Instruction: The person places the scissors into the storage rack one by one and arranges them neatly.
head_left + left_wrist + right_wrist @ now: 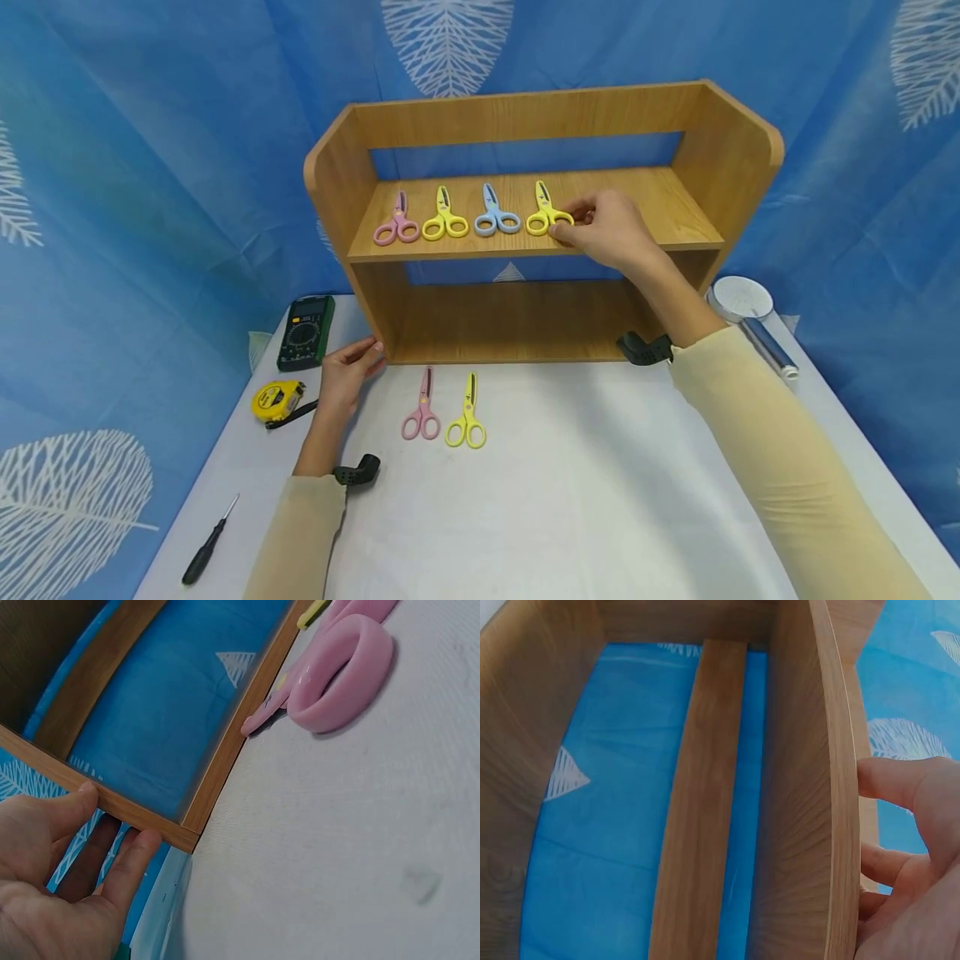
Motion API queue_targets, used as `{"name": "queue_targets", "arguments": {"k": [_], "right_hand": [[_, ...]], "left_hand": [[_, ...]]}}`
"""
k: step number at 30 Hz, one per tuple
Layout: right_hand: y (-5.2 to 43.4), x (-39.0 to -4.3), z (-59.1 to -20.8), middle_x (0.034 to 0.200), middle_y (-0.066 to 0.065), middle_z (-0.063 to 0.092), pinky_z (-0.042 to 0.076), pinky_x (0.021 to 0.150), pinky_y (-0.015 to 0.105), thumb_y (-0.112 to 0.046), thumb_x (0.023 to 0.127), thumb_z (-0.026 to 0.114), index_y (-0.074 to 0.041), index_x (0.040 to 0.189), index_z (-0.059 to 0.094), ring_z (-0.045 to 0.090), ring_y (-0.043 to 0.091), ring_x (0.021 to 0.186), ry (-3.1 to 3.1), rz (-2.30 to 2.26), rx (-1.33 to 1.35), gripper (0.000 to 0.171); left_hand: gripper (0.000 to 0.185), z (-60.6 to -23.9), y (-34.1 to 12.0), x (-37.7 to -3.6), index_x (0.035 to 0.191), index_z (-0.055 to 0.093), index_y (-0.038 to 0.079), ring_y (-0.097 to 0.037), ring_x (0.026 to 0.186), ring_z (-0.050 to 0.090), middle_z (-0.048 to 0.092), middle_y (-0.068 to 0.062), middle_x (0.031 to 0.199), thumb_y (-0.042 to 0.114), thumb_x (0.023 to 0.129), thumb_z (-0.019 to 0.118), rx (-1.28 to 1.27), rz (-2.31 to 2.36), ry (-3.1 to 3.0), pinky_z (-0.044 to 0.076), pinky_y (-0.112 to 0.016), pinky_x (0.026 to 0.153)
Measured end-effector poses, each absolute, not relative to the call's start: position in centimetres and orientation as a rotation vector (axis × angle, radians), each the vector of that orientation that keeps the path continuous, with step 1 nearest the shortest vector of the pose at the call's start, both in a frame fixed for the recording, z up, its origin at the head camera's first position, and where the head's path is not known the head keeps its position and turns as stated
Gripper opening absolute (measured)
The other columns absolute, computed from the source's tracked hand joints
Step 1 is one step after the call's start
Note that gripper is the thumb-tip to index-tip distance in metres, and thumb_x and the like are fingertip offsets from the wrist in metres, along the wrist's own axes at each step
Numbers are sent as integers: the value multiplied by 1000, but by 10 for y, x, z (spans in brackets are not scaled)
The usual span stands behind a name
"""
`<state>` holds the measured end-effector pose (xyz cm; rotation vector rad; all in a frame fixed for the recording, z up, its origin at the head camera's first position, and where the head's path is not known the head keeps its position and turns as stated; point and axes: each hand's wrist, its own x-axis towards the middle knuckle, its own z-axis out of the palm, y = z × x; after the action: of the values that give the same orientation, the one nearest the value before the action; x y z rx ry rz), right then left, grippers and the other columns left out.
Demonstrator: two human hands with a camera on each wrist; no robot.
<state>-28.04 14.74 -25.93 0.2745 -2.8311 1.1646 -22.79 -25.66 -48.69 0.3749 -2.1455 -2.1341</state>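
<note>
A wooden shelf unit stands on a white table. On its upper board lie pink, yellow, blue and another yellow scissors in a row. My right hand pinches the handle of that rightmost yellow pair. My left hand rests with straight fingers against the unit's lower left corner, thumb on the front edge. In front of the unit, pink scissors and yellow scissors lie on the table. The right wrist view shows only my fingers beside the board's edge.
Left of the shelf unit sit a green multimeter and a yellow tape measure. A black screwdriver lies near the front left edge. A white round lid and a silver roll lie at the right.
</note>
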Motion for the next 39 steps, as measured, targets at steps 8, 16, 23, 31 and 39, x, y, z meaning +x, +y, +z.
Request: {"name": "queue_targets", "arguments": {"k": [8,16,23,31,39], "right_hand": [[155,-259,-260,130,13,61,50,85,33,-34,97,71,-7,135,62,54,26,113,-2709,1198,278,48],[170,-206,-285,114,8,71,49,82,24,-32,96,74,-10,127,67,62,18,102,-2646,1269,415,38],[154,-173,-350,115,6,74,58,86,23,-26,96,76,-9,127,65,69,19,102,-2718,1478,529,37],[112,-151,-430,117,7,74,58,86,31,-28,89,83,-9,131,66,68,16,101,-2770,1640,469,49],[71,-144,-477,114,6,72,57,83,30,-29,84,87,-5,130,66,65,17,98,-2854,1679,492,55]], "left_hand": [[43,-484,-255,-228,137,64,2,-25,121,69,63,-15,136,19,98,71,375,-2127,-2150,60,-33,98],[43,-487,-256,-228,137,65,2,-18,112,71,63,-15,136,18,97,71,376,-2112,-2165,61,-31,95],[41,-487,-257,-231,136,66,3,-19,114,70,63,-15,136,18,98,71,395,-2086,-2197,61,-28,93],[43,-486,-255,-231,136,66,3,-23,118,70,65,-14,134,20,97,72,419,-2086,-2197,61,-28,94],[43,-484,-254,-228,137,66,5,-26,123,68,64,-13,135,20,97,72,436,-2096,-2176,60,-29,97]]}}
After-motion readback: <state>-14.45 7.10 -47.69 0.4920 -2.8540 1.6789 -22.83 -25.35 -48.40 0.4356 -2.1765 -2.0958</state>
